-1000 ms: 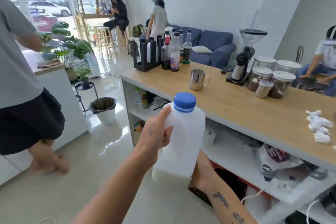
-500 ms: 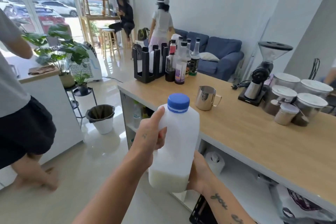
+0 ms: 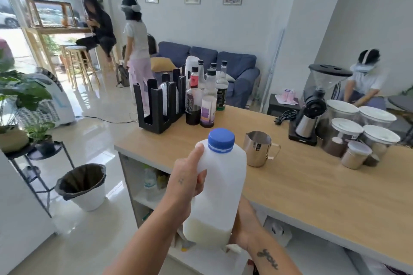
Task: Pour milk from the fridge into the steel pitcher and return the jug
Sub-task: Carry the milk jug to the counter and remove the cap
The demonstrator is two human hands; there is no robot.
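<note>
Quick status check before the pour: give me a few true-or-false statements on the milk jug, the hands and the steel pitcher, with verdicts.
1. The blue screw cap is on the white plastic milk jug. True.
2. The jug is nearly full. False: milk fills only its bottom part.
3. The steel pitcher stands upright on the wooden counter. True.
4. Only the left hand holds the jug. False: the right hand also supports its base.
5. The jug is tipped over the pitcher. False: it is held upright, nearer the camera than the pitcher.
</note>
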